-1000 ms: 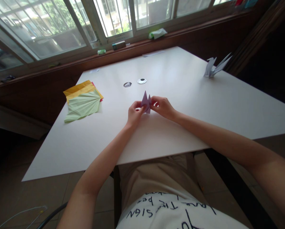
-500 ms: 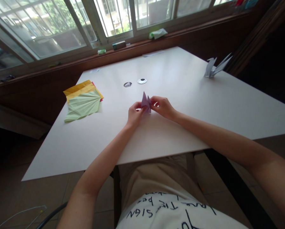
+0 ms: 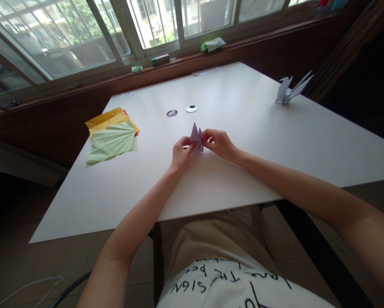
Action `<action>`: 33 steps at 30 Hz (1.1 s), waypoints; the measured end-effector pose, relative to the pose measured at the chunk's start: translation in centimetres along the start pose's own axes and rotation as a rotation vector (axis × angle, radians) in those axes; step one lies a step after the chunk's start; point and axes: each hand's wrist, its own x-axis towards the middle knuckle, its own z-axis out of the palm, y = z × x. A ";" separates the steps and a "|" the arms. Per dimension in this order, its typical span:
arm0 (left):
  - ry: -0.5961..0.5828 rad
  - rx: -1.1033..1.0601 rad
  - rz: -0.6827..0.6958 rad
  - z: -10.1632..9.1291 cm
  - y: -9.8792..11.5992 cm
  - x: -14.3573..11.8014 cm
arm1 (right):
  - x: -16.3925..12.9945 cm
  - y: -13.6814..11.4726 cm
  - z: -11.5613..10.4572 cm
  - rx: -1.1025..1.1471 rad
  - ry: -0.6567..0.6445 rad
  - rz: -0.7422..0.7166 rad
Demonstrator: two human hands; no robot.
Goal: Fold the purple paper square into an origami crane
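Between my hands, over the middle of the white table, is a small folded piece of purple paper with two points sticking up, the left one taller. My left hand pinches its left side, thumb across the near face. On its right side, near the shorter point, my right hand grips it between thumb and fingertips. My fingers cover part of the lower folds.
Left on the table lie creased light-green paper and orange-yellow sheets. Two small round discs, one silvery and one white with a dark centre, lie beyond my hands. A white paper crane stands at the right edge.
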 end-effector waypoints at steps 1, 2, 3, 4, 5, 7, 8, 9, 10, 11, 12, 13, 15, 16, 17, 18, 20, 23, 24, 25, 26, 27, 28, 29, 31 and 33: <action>-0.003 0.001 0.000 0.0 0.0 0.0 | 0.0 0.0 0.0 0.000 -0.001 0.000; -0.006 0.001 0.001 0.0 -0.1 0.0 | 0.0 0.0 0.0 0.001 -0.002 0.001; -0.009 0.001 0.002 0.0 -0.1 0.0 | 0.0 0.0 0.0 0.002 -0.004 0.001; -0.012 -0.001 0.003 0.0 -0.1 0.1 | 0.0 0.0 0.0 0.002 -0.005 0.001; -0.013 -0.003 0.004 0.0 -0.1 0.1 | 0.0 0.0 0.0 0.002 -0.006 0.001; -0.014 -0.005 0.003 -0.1 -0.1 0.1 | 0.0 0.0 0.0 -0.002 -0.008 0.004; -0.013 -0.005 0.002 -0.1 -0.1 0.1 | 0.0 0.0 0.0 -0.003 -0.009 0.005; -0.012 -0.004 -0.001 -0.1 -0.1 0.0 | 0.0 0.0 0.0 -0.003 -0.009 0.006; -0.011 -0.002 -0.003 -0.1 -0.1 0.0 | 0.0 0.0 0.0 -0.001 -0.010 0.007; -0.011 -0.001 -0.006 -0.1 0.0 0.0 | 0.0 0.0 0.0 0.000 -0.011 0.007; -0.011 0.001 -0.008 -0.1 0.0 0.0 | 0.0 0.0 0.0 0.002 -0.011 0.006; -0.011 0.001 -0.011 -0.1 0.0 0.0 | 0.0 0.0 0.0 0.004 -0.012 0.006; -0.011 0.002 -0.015 -0.1 0.1 0.0 | 0.0 0.1 0.0 0.010 -0.012 0.003; -0.012 0.003 -0.016 -0.1 0.1 0.0 | 0.0 0.1 0.0 0.014 -0.013 0.001; -0.013 0.004 -0.017 -0.1 0.2 0.0 | 0.0 0.2 0.0 0.019 -0.014 -0.001; -0.015 0.004 -0.016 -0.1 0.2 -0.1 | 0.0 0.2 0.0 0.022 -0.017 -0.002; -0.019 0.002 -0.016 -0.1 0.3 -0.1 | 0.0 0.3 0.0 0.023 -0.021 -0.003; -0.023 0.000 -0.013 -0.1 0.3 -0.1 | 0.0 0.3 0.0 0.024 -0.024 0.001; -0.024 0.004 -0.011 -0.1 0.4 -0.1 | 0.0 0.3 0.0 0.027 -0.025 0.002; -0.026 0.011 -0.007 -0.1 0.4 -0.1 | 0.0 0.3 0.0 0.030 -0.026 0.004; -0.029 0.018 -0.003 -0.1 0.4 -0.1 | 0.0 0.2 0.0 0.032 -0.027 0.004; -0.031 0.026 0.001 -0.1 0.4 -0.1 | 0.0 0.2 0.0 0.033 -0.027 0.004; -0.033 0.034 0.005 -0.1 0.4 -0.1 | 0.0 0.2 0.0 0.033 -0.027 0.004; -0.034 0.039 0.007 -0.1 0.4 -0.1 | 0.0 0.2 0.0 0.032 -0.025 0.004; -0.038 0.045 0.009 -0.1 0.4 -0.1 | 0.0 0.2 0.0 0.030 -0.024 0.003; -0.038 0.047 0.007 -0.1 0.4 -0.1 | 0.0 0.2 0.0 0.031 -0.024 -0.001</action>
